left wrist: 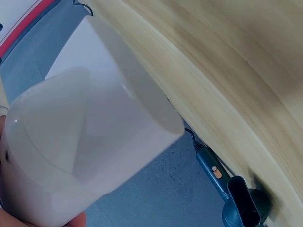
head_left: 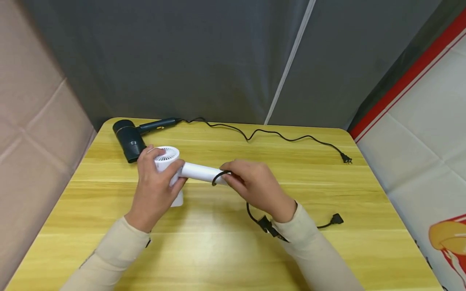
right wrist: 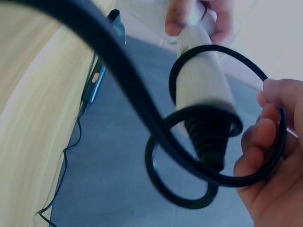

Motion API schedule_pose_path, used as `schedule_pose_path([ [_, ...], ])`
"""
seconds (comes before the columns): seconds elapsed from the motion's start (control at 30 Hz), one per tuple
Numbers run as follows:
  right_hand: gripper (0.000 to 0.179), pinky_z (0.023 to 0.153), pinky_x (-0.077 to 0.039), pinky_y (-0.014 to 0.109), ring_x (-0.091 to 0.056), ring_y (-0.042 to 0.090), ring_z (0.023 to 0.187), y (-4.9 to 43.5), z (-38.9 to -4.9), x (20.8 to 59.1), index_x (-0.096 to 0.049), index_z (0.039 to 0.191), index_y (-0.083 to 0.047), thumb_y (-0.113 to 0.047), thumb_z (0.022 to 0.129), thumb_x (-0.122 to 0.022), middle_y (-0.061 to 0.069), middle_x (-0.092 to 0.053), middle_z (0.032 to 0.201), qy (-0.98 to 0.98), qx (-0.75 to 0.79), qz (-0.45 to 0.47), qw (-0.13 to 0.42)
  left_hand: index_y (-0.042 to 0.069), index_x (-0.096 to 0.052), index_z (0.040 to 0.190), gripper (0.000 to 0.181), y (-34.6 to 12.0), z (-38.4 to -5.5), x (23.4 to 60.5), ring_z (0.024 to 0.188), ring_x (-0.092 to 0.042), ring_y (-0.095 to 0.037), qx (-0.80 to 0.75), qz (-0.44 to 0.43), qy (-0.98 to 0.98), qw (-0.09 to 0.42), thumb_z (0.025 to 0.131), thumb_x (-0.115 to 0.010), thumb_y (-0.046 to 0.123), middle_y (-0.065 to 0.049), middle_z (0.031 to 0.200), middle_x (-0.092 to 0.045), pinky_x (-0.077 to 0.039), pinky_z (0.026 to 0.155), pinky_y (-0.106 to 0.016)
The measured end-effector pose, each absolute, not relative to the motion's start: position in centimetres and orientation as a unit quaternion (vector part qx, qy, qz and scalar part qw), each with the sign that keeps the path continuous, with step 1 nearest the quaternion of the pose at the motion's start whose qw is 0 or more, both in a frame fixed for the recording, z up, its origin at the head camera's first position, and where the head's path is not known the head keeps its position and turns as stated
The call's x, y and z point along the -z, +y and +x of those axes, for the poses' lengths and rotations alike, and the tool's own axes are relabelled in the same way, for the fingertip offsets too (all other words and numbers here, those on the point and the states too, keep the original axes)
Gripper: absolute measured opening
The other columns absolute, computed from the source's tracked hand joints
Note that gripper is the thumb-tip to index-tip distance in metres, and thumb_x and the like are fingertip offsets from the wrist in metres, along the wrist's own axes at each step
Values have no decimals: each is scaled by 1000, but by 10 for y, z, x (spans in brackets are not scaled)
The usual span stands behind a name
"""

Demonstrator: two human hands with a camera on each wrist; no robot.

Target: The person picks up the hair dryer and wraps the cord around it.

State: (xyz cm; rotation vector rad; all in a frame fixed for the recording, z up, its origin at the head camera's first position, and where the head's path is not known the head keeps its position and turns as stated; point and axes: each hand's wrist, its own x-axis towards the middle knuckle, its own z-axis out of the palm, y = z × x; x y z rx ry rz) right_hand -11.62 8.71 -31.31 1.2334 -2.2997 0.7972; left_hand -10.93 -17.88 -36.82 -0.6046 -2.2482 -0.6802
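In the head view, the person's left arm (head_left: 111,250) points toward one o'clock, the left hand (head_left: 153,190) gripping; the right arm (head_left: 314,248) points toward eleven, the right hand (head_left: 258,186) pinching.

White hair dryer (head_left: 199,171), black cord (right wrist: 122,71), dark teal hair dryer (head_left: 129,139), yellow wood-grained table (head_left: 204,250), grey backdrop (head_left: 182,60).

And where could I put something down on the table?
The table is bare between the left sleeve and right sleeve, and behind the right hand, up to the long cord. It's crowded at back left: left hand and white dryer are close to the dark dryer. The nearer plug lies by the right sleeve.
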Motion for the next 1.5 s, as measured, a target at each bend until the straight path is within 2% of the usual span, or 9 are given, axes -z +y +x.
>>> schedule_pose_path([
  [0.3, 16, 59, -44, 22, -49, 6, 68, 93, -126, 312, -69, 109, -5, -7, 93, -68, 0, -63, 94, -830, -322, 408, 202, 7, -69, 106, 47, -180, -108, 366, 129, -32, -48, 268, -234, -867, 349, 65, -90, 0, -28, 126, -38, -21, 111, -61],
  [0.53, 13, 67, -48, 25, -54, 10, 78, 96, -131, 312, -68, 108, -5, -4, 96, -63, 2, -64, 98, -827, -330, 401, 213, 7, -69, 106, 43, -181, -109, 365, 127, -33, -47, 268, -233, -866, 351, 68, -89, 1, -29, 125, -38, -19, 112, -60],
  [0.63, 14, 69, -49, 26, -56, 12, 81, 99, -134, 311, -68, 108, -4, -2, 96, -62, 4, -64, 101, -825, -333, 400, 218, 8, -69, 105, 46, -181, -108, 364, 129, -31, -47, 275, -229, -867, 347, 66, -90, 1, -27, 127, -38, -22, 111, -61],
  [0.87, 15, 64, -44, 27, -48, 12, 73, 108, -146, 314, -68, 112, -5, -5, 98, -61, 2, -62, 102, -830, -354, 381, 201, 9, -69, 107, 45, -179, -107, 361, 132, -29, -47, 271, -223, -876, 332, 68, -91, 5, -27, 131, -37, -28, 106, -63],
  [1.03, 19, 66, -47, 29, -51, 11, 74, 114, -156, 322, -67, 116, -7, -10, 99, -60, 1, -63, 104, -840, -378, 355, 162, 9, -69, 107, 45, -178, -106, 360, 132, -28, -47, 269, -218, -877, 332, 68, -91, 6, -27, 131, -36, -28, 106, -63],
  [1.3, 19, 71, -51, 34, -59, 17, 82, 122, -170, 339, -67, 117, -7, -12, 101, -57, 5, -63, 101, -828, -469, 302, 62, 9, -69, 104, 44, -174, -108, 361, 129, -32, -45, 287, -238, -861, 345, 66, -90, 1, -27, 128, -38, -19, 112, -60],
  [1.5, 20, 84, -53, 46, -64, 22, 91, 126, -176, 351, -65, 118, -5, -12, 102, -55, 11, -63, 110, -804, -530, 271, 3, 8, -69, 102, 42, -168, -107, 361, 128, -32, -46, 291, -238, -857, 352, 66, -90, 0, -27, 125, -39, -18, 112, -59],
])
